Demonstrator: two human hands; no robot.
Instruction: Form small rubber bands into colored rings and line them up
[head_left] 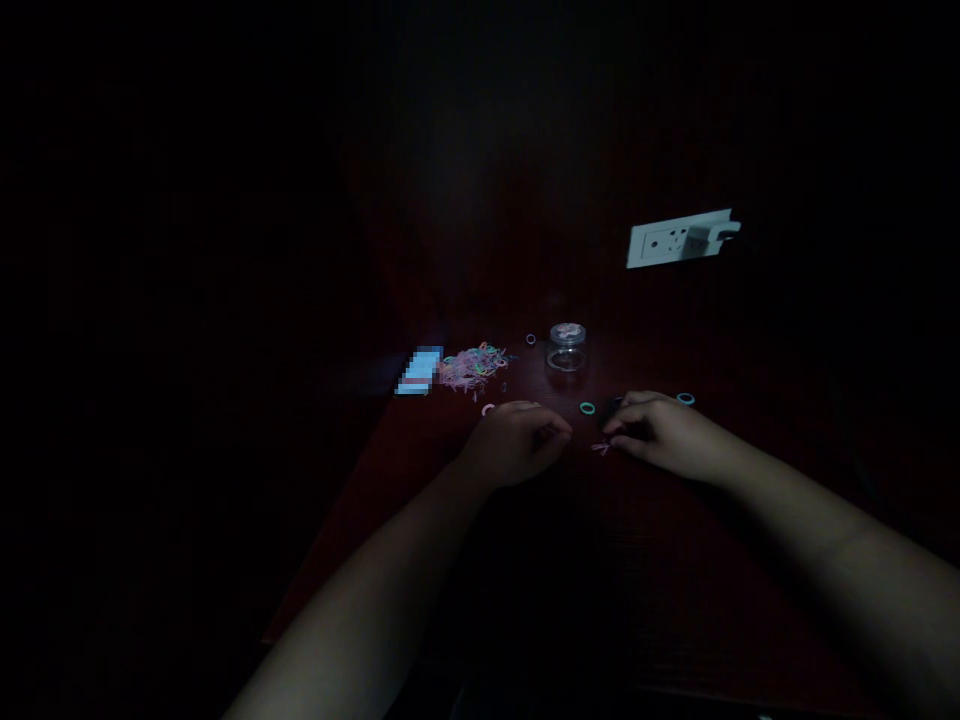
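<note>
My left hand (517,445) is over the table with its thumb and fingertips pinched together; whatever lies between them is too small and dark to make out. Across from it, my right hand (666,435) closes its thumb and forefinger at a small bunch of pink elastic bands (601,448) low over the tabletop. A green ring-shaped band (587,408) lies between the two hands, a little farther back. Beside my left hand is a pink ring (488,410), partly covered by it. A light blue ring (685,399) rests just behind my right hand.
A loose pile of mixed elastic bands (476,366) lies next to a lit phone (420,371) at the back left. Behind the hands stands a clear lidded jar (567,350), with a small pale ring (531,339) near it. A wall socket (679,240) holds a plug. The dark red table (390,480) is dimly lit.
</note>
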